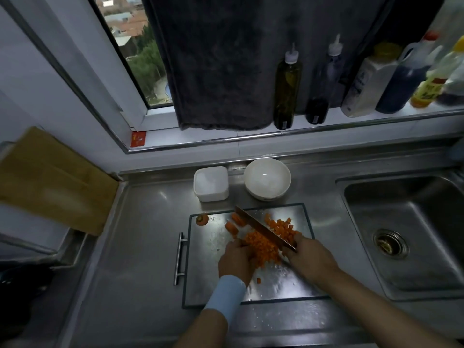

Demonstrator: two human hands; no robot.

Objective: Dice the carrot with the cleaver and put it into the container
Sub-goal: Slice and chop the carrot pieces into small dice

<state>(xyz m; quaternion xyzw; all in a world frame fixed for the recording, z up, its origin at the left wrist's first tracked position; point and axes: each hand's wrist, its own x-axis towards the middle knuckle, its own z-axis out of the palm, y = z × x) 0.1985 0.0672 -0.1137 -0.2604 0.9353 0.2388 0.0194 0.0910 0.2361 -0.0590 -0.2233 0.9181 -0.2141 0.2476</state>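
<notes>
The right hand is gripping the cleaver by its handle, fingers wrapped round it at the near right part of the cutting board. The blade is running diagonally from that hand toward the board's far edge, its edge sitting down among the diced carrot in the middle of the board. The blade is splitting the dice into two heaps: a bigger one on its near left side and a smaller one on its far right side.

The left hand, wearing a pale blue wristband, is lying back-up against the left side of the bigger heap, fingers bent down toward the pieces. Whether it is holding any of them is not showing.

A few larger carrot pieces are lying left of the blade tip, and the carrot end is sitting in the board's far left corner.

The white square container is standing on the steel bench just beyond the board's far edge, with a white bowl beside it. A sink is lying to the right of the board.
</notes>
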